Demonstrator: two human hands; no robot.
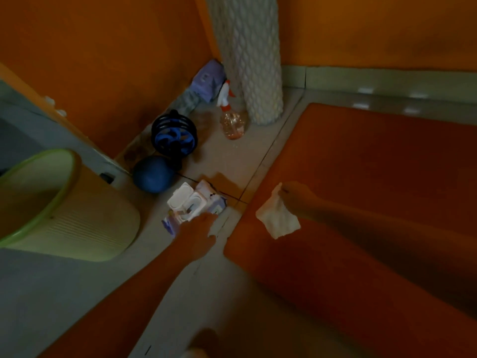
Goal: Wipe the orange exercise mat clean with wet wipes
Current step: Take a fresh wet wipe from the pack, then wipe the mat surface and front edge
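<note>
Mat: the orange exercise mat [361, 189] lies flat on the tiled floor [227, 161], its near-left corner rounded.
Wipe: a white wet wipe [277, 218] hangs over the mat's left edge.
Right hand [295, 196]: above the mat, fingers pinching the wipe's top corner.
Left hand [201, 228]: just left of the mat, fingers laid fairly straight on the wipes pack [196, 205].
Pack: on the floor beside the mat, white lid flipped open.
Left of the mat, further off: blue ball [152, 174], dark wheel [174, 133], spray bottle [232, 117], green-rimmed bin [64, 202].
</note>
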